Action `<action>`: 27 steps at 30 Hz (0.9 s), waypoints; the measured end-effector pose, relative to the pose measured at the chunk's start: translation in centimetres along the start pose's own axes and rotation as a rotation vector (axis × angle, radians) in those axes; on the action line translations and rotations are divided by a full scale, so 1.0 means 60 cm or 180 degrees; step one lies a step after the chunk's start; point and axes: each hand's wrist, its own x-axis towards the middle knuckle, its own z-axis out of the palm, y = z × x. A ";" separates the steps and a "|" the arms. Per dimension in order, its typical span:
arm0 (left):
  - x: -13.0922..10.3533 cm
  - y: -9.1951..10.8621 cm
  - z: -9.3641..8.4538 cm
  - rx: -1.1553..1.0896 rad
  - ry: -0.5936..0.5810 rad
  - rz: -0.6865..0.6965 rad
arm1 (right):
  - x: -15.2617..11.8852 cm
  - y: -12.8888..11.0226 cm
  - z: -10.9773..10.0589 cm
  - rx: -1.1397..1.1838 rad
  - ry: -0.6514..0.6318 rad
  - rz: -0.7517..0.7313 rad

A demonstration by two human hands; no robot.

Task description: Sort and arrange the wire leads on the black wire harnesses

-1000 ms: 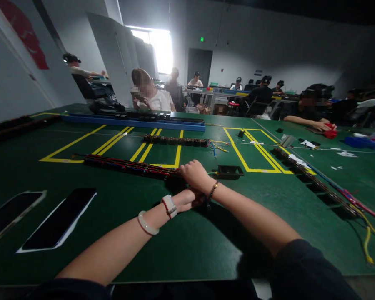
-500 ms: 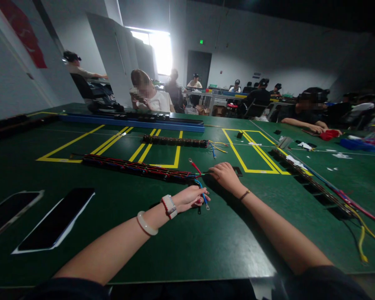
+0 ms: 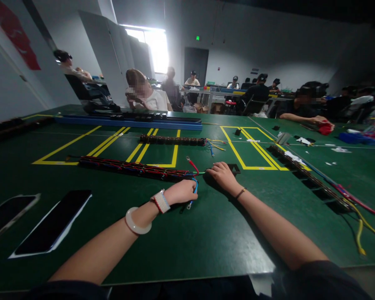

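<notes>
A long black wire harness assembly (image 3: 128, 167) lies across the table, with red and blue wires along it. At its right end my left hand (image 3: 181, 191) is closed round the blue cable (image 3: 196, 186), whose metal ring lug (image 3: 189, 205) pokes out below the fingers. A short red cable (image 3: 193, 165) with a ring lug sticks up just beyond. My right hand (image 3: 221, 175) is pinched at the end of a thin green wire (image 3: 201, 173) from the same assembly. Its fingertips hide where the wire ends. A small black frame piece (image 3: 234, 168) lies behind the right hand.
Another harness (image 3: 173, 141) lies farther back, and a third (image 3: 309, 177) runs along the right with yellow cables (image 3: 359, 235). Two dark phone-like slabs, the nearer one (image 3: 53, 225), lie at left. A blue tray (image 3: 128, 122) borders the back. A co-worker (image 3: 309, 102) sits at far right.
My left hand has moved left and turned, its fingers now curled round the blue cable with the lug pulled left. My right hand stays at the green wire. The view has shifted slightly.
</notes>
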 end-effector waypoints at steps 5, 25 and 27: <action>-0.008 0.001 -0.037 0.0676 -0.0293 0.0498 | 0.001 -0.002 -0.003 0.0002 -0.0025 -0.0032; -0.007 0.001 -0.078 0.0882 -0.0572 0.0997 | 0.000 -0.001 -0.002 0.0118 -0.0021 -0.0070; -0.007 0.008 -0.082 0.0771 -0.0552 0.0915 | 0.000 -0.001 -0.001 0.0181 0.0044 -0.0016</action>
